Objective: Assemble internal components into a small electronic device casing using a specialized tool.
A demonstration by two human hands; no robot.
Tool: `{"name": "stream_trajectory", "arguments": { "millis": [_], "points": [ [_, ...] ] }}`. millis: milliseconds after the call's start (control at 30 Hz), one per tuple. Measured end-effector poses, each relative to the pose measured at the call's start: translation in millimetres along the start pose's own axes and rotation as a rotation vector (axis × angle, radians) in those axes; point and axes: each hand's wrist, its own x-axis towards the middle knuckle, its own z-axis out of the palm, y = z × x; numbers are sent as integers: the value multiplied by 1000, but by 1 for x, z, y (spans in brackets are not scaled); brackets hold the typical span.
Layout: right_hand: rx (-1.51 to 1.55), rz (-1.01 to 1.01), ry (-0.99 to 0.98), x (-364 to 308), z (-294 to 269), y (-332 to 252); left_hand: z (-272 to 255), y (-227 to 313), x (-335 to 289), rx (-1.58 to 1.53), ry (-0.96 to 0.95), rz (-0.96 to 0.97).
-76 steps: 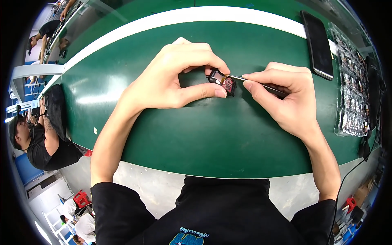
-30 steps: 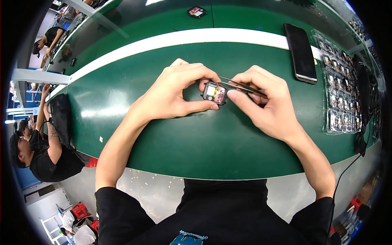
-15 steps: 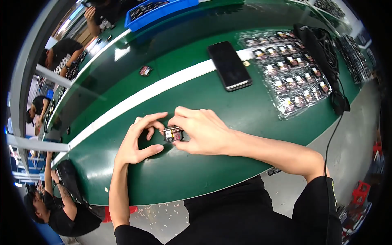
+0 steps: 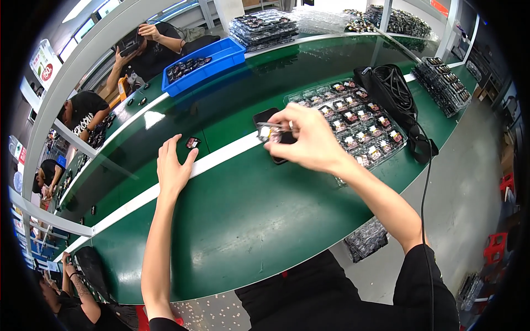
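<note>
My right hand (image 4: 309,138) is raised over the phone, gripping a small dark module (image 4: 270,134) with a white patch between thumb and fingers. A thin, pale metallic strip lies along the module's top; motion blurs it, and its kind is unclear. Partly hidden beneath this hand is a black phone (image 4: 266,116). My left hand (image 4: 174,167) reaches forward with fingers spread and nothing in it. Just beyond its thumb, a similar small dark module (image 4: 193,143) lies on the green surface.
Clear plastic trays (image 4: 361,118) of similar modules lie at the right, beside a black bag (image 4: 386,91) with cables. A blue bin (image 4: 204,66) stands farther back. Stacked trays (image 4: 441,85) occupy the far right. Co-workers sit along the left, behind a grey metal frame (image 4: 36,138).
My right hand has lifted the module away from the left hand, forward and right, over the phone. My left hand has moved forward toward the module on the bench. The view has shifted upward.
</note>
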Motion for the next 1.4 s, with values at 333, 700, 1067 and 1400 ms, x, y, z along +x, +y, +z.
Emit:
{"name": "stream_trajectory", "arguments": {
  "millis": [333, 700, 1067, 1400],
  "points": [
    [-651, 479, 200, 18, -140, 144, 33, 6, 20, -141, -132, -102],
    [-247, 277, 271, 27, -121, 118, 0, 21, -1, -509, -115, -13],
    [472, 266, -419, -7, 60, -18, -63, 39, -83, -799, -528, 24],
    [541, 360, -405, -50, 98, -24, -69, 36, -97, -612, -497, 334]
  ]
}}
